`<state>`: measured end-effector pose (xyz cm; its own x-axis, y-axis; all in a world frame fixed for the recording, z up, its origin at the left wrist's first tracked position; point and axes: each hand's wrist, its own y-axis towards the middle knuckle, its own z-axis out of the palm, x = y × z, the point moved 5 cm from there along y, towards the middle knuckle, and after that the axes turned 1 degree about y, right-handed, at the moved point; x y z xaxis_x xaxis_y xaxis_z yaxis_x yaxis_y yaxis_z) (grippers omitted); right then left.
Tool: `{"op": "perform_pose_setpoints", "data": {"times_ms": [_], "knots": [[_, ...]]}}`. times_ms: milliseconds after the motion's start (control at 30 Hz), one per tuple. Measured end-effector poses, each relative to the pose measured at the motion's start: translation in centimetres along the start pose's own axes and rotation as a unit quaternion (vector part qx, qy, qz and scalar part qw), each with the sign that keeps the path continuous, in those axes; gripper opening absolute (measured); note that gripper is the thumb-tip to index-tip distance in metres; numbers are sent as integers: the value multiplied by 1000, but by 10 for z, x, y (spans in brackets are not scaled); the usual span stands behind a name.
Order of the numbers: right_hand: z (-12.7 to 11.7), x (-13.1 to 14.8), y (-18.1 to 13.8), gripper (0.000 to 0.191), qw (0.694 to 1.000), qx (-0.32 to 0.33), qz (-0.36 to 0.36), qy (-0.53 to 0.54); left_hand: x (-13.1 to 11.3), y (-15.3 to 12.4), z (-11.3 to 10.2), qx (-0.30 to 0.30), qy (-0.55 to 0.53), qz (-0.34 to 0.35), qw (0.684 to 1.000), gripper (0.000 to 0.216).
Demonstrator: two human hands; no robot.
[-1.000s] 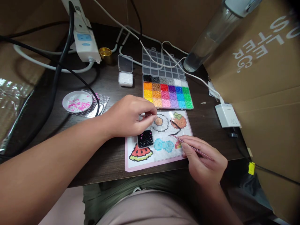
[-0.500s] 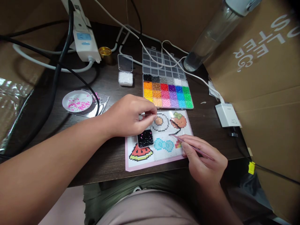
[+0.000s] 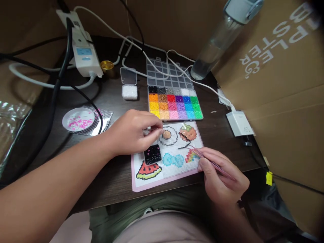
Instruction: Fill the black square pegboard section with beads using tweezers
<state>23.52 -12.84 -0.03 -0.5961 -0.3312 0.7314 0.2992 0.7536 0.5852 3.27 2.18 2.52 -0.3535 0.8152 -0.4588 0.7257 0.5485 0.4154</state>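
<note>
My right hand (image 3: pixel 225 177) grips pink tweezers (image 3: pixel 215 165), their tips slightly apart over the pegboard (image 3: pixel 174 172), close to the line of black beads beneath the tomato picture (image 3: pixel 188 133). The clear board lies on a pink-edged pattern sheet (image 3: pixel 149 187) with egg, bow, rainbow and watermelon pictures. My left hand (image 3: pixel 138 131) is closed in a pinch at the board's upper left; what its fingertips hold, if anything, is too small to make out. Just below it sits a small box of black beads (image 3: pixel 153 156) with a few pink ones among them.
Behind the sheet lies an open bead case (image 3: pixel 175 103) sorted by colour. A small box of white beads (image 3: pixel 129 91), a dish of pink and white beads (image 3: pixel 78 119) and a gold cup (image 3: pixel 107 68) stand leftward. Cables, a power strip (image 3: pixel 87 59), a bottle (image 3: pixel 215 44) and a charger (image 3: pixel 239 123) surround them.
The tweezers' tips have drawn slightly back from the black bead line and spread apart. My left hand stays pinched in about the same place. The whole view has shifted a little.
</note>
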Motion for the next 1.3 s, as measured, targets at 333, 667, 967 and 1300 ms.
{"op": "perform_pose_setpoints", "data": {"times_ms": [333, 667, 967, 1300], "knots": [[-2, 6, -6, 42, 989, 49, -124, -56, 3, 1, -2, 17, 9, -12, 1000, 14], [5, 2, -5, 41, 988, 34, -141, -55, -1, 4, -4, 22, 19, -11, 1000, 14], [6, 2, -3, 38, 989, 35, -133, -59, -2, 6, -5, 19, 19, -9, 1000, 15], [6, 0, -3, 39, 990, 51, -126, -45, -4, 6, -5, 20, 21, -10, 1000, 16]]}}
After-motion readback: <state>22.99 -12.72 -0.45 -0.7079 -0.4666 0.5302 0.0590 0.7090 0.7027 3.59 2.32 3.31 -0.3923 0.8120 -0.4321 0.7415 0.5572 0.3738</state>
